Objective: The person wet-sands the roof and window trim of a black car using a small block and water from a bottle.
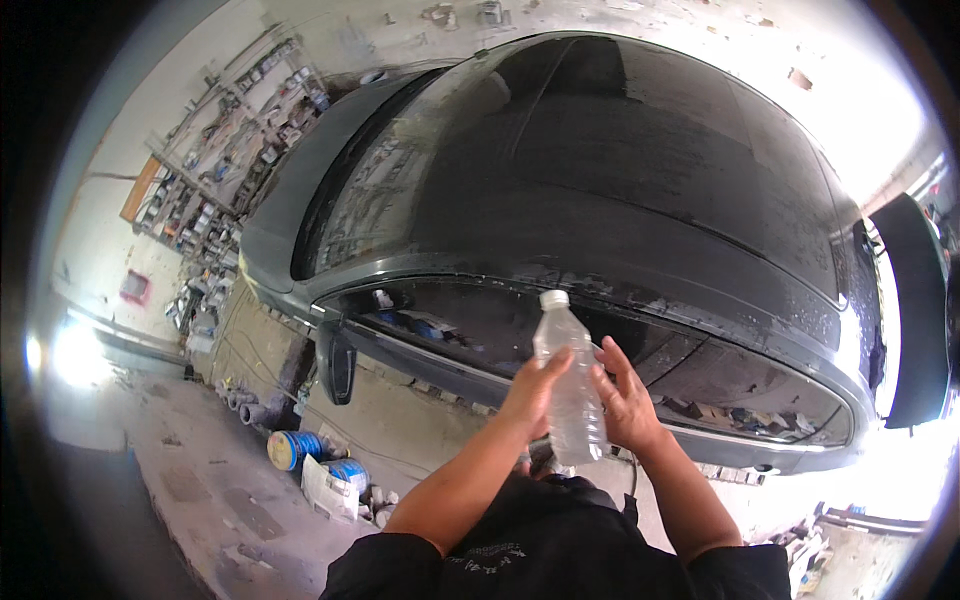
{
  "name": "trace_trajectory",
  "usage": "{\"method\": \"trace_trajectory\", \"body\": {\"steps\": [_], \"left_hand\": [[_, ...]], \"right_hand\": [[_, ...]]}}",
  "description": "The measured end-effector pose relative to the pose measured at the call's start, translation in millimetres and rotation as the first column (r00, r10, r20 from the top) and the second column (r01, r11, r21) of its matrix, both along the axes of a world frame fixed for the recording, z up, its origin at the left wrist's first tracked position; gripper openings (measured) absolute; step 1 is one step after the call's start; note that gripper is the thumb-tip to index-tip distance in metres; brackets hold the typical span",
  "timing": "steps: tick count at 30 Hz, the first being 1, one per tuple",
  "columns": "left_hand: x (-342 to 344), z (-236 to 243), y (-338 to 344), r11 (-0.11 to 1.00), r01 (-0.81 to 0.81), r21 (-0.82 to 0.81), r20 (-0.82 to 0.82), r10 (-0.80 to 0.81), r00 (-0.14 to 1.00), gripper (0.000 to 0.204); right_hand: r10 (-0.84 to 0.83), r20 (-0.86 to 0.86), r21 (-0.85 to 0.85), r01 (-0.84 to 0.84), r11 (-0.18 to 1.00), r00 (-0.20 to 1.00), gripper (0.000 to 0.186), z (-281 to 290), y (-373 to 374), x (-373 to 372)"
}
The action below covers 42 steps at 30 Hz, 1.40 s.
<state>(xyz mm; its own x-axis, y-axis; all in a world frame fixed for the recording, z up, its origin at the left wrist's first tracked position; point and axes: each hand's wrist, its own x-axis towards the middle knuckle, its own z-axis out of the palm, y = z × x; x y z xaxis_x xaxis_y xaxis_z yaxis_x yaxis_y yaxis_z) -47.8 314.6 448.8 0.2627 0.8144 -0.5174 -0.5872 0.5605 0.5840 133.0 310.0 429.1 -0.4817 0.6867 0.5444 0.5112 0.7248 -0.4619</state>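
A clear plastic bottle (572, 390) with a white cap stands nearly upright in front of my chest, tilted slightly. My left hand (536, 398) grips it from the left, thumb across its upper side and the other fingers mostly hidden behind it. On the other side my right hand (628, 402) has its fingers stretched and apart, close against the bottle; whether it touches cannot be told for certain. Just beyond both hands is the side of a dark, dusty car (600, 180), with its side windows level with the bottle.
The car's side mirror (337, 368) juts out to the left. Blue paint buckets (292, 450) and a white carton (330, 490) sit on the floor at lower left. Cluttered shelves (220, 150) line the far left wall. A dark raised panel (912, 310) stands at the right.
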Motion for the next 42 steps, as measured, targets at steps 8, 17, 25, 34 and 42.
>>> {"method": "trace_trajectory", "body": {"steps": [8,17,25,34,42], "left_hand": [[-8.1,-28.6,14.7,0.993,0.096,0.069,-0.040,-0.093,0.995,0.058],[-149.1,-60.9,118.6,0.834,-0.180,0.521,-0.719,0.543,0.433,0.060],[-188.7,-137.0,178.5,0.690,0.441,0.574,-0.744,0.664,-0.071,0.040],[-141.6,-154.1,184.8,0.697,0.619,0.362,-0.737,0.620,-0.268,0.073],[-156.1,-153.1,189.2,0.697,0.498,0.516,-0.704,0.676,-0.216,0.067]], "right_hand": [[-0.440,-0.743,-0.653,-0.404,0.640,0.504,0.079,-3.2,16.8,-15.0],[-0.437,-0.786,-0.529,-0.111,0.842,0.437,0.106,26.1,6.0,4.6],[-0.508,-0.732,-0.617,-0.126,0.777,0.454,0.106,12.0,-8.6,-6.2],[-0.536,-0.724,-0.651,-0.172,0.740,0.433,0.105,9.5,7.8,-39.2],[-0.517,-0.734,-0.627,-0.145,0.766,0.441,0.109,5.1,4.8,-35.5]]}}
